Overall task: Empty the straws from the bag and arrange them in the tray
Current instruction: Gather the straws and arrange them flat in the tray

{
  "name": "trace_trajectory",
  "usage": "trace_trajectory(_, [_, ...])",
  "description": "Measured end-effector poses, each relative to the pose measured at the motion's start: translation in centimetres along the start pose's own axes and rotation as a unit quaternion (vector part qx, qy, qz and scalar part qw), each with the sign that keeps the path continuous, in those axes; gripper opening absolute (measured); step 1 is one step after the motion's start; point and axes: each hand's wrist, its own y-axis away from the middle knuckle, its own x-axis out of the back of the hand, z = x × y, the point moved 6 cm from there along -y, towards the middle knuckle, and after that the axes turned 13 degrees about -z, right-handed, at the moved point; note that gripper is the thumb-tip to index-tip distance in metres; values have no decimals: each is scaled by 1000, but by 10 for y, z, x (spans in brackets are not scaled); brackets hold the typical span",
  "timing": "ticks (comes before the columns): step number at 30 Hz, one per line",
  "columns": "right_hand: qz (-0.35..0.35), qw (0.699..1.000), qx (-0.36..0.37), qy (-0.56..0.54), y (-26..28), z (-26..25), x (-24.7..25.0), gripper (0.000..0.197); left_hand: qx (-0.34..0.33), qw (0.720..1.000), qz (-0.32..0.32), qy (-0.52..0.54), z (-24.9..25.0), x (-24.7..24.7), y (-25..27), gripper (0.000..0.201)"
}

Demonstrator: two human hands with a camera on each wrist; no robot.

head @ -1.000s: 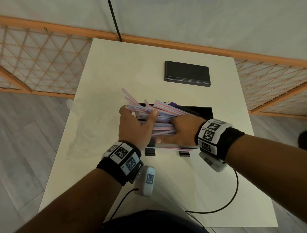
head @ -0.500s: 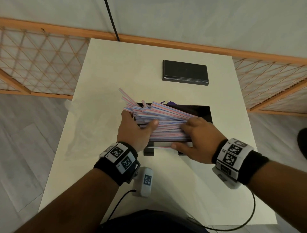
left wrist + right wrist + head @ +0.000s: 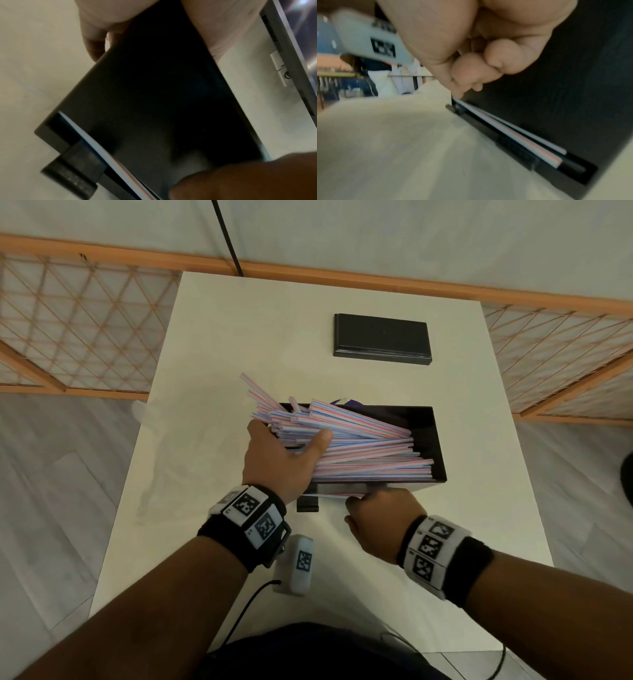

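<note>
A heap of pink-and-blue striped straws (image 3: 363, 446) lies slanting in the black tray (image 3: 440, 446) at the table's middle, with its left ends sticking out over the rim. My left hand (image 3: 287, 453) grips the left end of the heap, thumb curled over the top. My right hand (image 3: 373, 508) is at the tray's front wall with curled fingers. In the right wrist view its thumb and forefinger pinch the end of the loose straws (image 3: 513, 136) lying in the front slot. A clear bag (image 3: 164, 460) lies flat left of the tray.
A black lid (image 3: 382, 340) lies at the far side of the white table (image 3: 479, 525). Something purple (image 3: 346, 401) peeks out behind the tray. A wooden lattice rail (image 3: 85, 330) borders the table at the back and on both sides.
My right hand has come off the top of the straw heap and dropped to the tray's front slot. My left hand keeps its hold on the left ends.
</note>
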Motion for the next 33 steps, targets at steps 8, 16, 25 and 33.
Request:
trace_trajectory(8, [31,999,-32,31,-27,1,-20,25,-3,1000,-9,-13,-2,0,-2,81])
trace_trajectory(16, [-40,996,-71,34,-11,18,-25,21,-16,1000,-8,-5,-5,-1,-4,80])
trace_trajectory(25, [-52,997,-55,35,-18,5,-23,19,-19,1000,-11,-5,-3,-1,-2,75])
trace_trajectory(33, [-38,998,-14,37,-7,-1,-5,21,-9,998,-11,64,1,2,1,59])
